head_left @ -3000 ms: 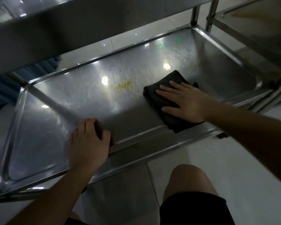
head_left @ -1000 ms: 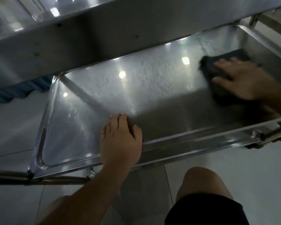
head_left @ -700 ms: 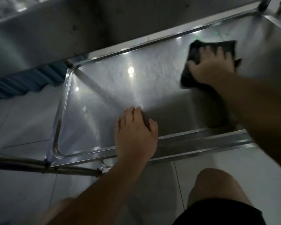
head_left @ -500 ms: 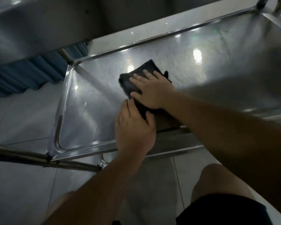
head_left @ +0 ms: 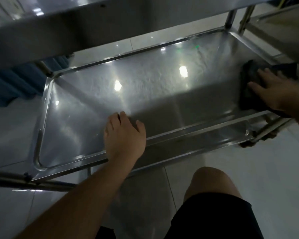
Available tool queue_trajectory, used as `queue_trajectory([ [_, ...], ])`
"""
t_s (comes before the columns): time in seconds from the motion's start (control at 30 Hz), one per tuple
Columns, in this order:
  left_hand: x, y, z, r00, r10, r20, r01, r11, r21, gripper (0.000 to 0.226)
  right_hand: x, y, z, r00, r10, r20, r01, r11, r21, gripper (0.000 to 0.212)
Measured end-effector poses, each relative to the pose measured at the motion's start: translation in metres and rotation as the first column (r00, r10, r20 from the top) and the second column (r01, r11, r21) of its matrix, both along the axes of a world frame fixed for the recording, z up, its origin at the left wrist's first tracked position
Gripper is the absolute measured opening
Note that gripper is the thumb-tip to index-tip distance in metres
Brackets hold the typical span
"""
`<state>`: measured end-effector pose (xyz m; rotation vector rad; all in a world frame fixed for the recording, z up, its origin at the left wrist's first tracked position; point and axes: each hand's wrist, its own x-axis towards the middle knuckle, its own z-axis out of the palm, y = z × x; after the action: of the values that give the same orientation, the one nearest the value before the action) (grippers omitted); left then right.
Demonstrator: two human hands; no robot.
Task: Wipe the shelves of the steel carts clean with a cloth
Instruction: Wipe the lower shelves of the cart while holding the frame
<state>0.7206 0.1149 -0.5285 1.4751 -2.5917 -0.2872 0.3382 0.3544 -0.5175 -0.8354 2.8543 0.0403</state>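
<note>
The lower steel shelf of a cart fills the middle of the head view, shiny with light spots. A dark cloth lies at the shelf's right end. My right hand presses flat on the cloth with straight fingers. My left hand rests on the shelf's near rim, fingers reaching over onto the shelf surface and thumb spread to the right.
The cart's upper shelf hangs over the top of the view. A second steel cart stands at the right. Pale floor tiles lie in front; my knee is bent below the shelf. Something blue sits at left.
My right hand has swept the cloth from the left-middle of the shelf, beside my left hand, to the right end. My left hand has stayed on the near rim.
</note>
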Motion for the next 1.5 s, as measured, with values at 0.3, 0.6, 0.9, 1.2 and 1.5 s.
queue_trajectory([
  [0.3, 0.003, -0.002, 0.001, 1.000, -0.018, 0.017, 0.019, 1.000, -0.020, 0.076, 0.107, -0.044, -0.004, 0.990, 0.144, 0.005, -0.143, 0.986, -0.079, 0.093],
  [0.6, 0.004, -0.004, -0.001, 0.999, -0.037, -0.025, 0.037, 0.999, 0.026, 0.077, 0.234, -0.079, -0.002, 0.832, 0.550, -0.073, -0.555, 0.824, -0.116, 0.101],
  [0.9, 0.009, -0.010, 0.003, 0.995, -0.088, -0.056, 0.095, 0.985, 0.143, 0.078, 0.220, -0.079, -0.004, 0.781, 0.624, -0.042, -0.624, 0.782, 0.008, 0.097],
  [1.2, 0.011, -0.010, 0.005, 0.989, -0.144, -0.029, 0.147, 0.968, 0.201, 0.086, 0.219, -0.074, -0.010, 0.792, 0.608, -0.057, -0.608, 0.794, 0.012, 0.087],
  [1.5, 0.013, -0.010, -0.003, 0.989, -0.147, 0.007, 0.145, 0.981, 0.128, 0.089, 0.212, -0.060, -0.027, 0.644, 0.711, -0.282, -0.765, 0.590, -0.259, 0.062],
])
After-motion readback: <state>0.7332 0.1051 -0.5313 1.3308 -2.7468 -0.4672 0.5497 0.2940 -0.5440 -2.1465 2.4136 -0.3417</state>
